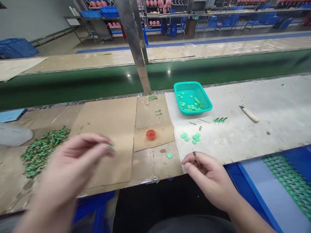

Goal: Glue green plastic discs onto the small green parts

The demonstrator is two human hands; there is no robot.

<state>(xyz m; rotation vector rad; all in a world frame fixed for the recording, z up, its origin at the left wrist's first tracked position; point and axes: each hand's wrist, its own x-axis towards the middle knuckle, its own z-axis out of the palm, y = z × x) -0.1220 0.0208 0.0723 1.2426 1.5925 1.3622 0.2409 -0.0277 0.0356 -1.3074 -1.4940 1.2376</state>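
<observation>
While our left hand [79, 158] pinches a green piece [111, 147], our right hand [211, 174] grips a stick [197, 160], long axis and dark tip [194, 153] directed away from us.

Your left hand [75, 165] is bare, and blur softens its outline so much that the finer detail of knuckles and skin is lost. The left forearm [46, 215] is also bare down to the near edge of the view. Your right hand [210, 176] shows more sharply: bare, with slender fingers, a rounded thumb and a smooth back narrowing into the wrist. The right forearm [247, 210] is uncovered too, as far as it shows. Between your forearms, at the near side, your clothing appears as plain black cloth [148, 204], with a rounded, dark grey patch of fabric [191, 225] nearest you.
</observation>
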